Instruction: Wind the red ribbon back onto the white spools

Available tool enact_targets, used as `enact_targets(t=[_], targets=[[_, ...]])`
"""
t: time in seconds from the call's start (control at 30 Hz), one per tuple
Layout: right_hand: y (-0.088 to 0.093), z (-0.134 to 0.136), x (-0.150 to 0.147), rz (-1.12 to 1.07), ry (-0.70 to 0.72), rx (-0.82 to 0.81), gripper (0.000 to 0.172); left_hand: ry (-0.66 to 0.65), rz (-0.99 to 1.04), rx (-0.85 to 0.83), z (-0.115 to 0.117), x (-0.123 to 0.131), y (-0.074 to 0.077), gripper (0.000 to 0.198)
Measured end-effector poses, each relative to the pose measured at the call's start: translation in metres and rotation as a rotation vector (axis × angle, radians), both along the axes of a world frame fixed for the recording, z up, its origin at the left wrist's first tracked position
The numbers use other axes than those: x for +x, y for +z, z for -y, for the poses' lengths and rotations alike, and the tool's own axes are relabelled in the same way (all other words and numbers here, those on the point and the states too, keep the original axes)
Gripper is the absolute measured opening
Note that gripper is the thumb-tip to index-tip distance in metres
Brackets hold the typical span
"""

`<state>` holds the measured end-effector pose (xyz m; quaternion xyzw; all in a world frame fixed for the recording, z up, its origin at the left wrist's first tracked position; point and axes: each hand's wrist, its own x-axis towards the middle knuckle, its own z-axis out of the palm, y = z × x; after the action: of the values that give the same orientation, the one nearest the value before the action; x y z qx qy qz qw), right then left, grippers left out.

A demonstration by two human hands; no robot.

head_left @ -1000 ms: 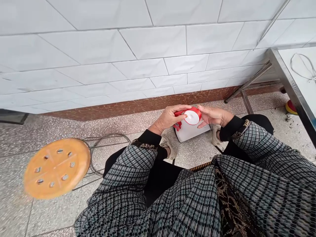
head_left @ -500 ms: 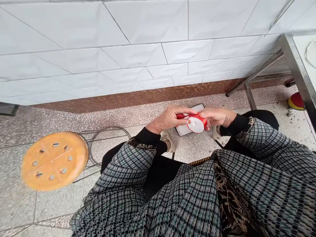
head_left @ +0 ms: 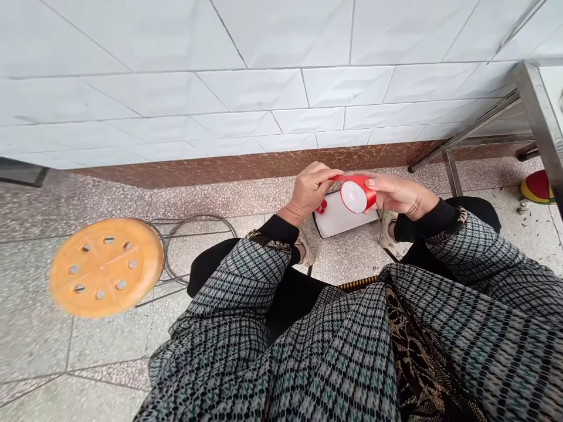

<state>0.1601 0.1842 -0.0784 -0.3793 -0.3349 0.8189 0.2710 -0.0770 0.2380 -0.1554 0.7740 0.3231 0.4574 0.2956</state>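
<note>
The red tape roll (head_left: pixel 365 196) is held in the air between both hands, with its white centre (head_left: pixel 353 196) facing up and toward the person; the roll is directly above the white box (head_left: pixel 345 217) and does not touch it. The right hand (head_left: pixel 400 196) is partly closed, its fingers and thumb gripping the rim of the roll; the left hand (head_left: pixel 310 190) is also partly closed, its fingertips pinching the red strip (head_left: pixel 341 177) that runs from the roll. A red bow (head_left: pixel 322 206) sits on the box edge, just below and left of the roll; the person's shoes (head_left: pixel 303 249) lie below the roll, on either side of the box; an orange stool (head_left: pixel 105 266) stands well left of the roll; a tiled wall (head_left: pixel 264 99) rises beyond it; a steel table (head_left: pixel 539 117) stands well right of it.
</note>
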Motion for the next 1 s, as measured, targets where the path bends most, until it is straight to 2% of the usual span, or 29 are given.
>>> enact_targets(t=[0.17,0.27,0.4,0.57,0.67,0.8,0.9,1.0], targets=[[0.003,-0.003,-0.003,0.021,-0.107,-0.018,0.075,-0.029,0.033,-0.064,0.009,0.014,-0.008,0.025],[0.003,-0.003,-0.005,0.033,-0.116,-0.014,0.077,-0.019,0.034,-0.151,0.018,0.020,-0.013,0.023],[0.003,-0.004,-0.007,0.052,-0.122,0.020,0.070,0.010,0.022,-0.235,0.025,0.026,-0.018,0.022],[-0.002,-0.008,-0.011,0.045,-0.104,0.049,0.058,0.069,0.009,-0.267,0.026,0.025,-0.017,0.023],[-0.008,-0.011,-0.014,0.033,-0.094,0.069,0.048,0.049,-0.001,-0.270,0.025,0.023,-0.017,0.024],[-0.008,-0.012,-0.017,0.028,-0.129,0.064,0.044,0.052,-0.015,-0.288,0.021,0.021,-0.017,0.023],[-0.007,-0.013,-0.019,0.071,-0.190,0.076,0.043,0.117,0.031,-0.267,0.021,0.019,-0.011,0.018],[-0.013,-0.015,-0.022,0.140,-0.263,0.082,0.044,0.249,0.125,-0.201,0.030,0.017,0.001,0.027]])
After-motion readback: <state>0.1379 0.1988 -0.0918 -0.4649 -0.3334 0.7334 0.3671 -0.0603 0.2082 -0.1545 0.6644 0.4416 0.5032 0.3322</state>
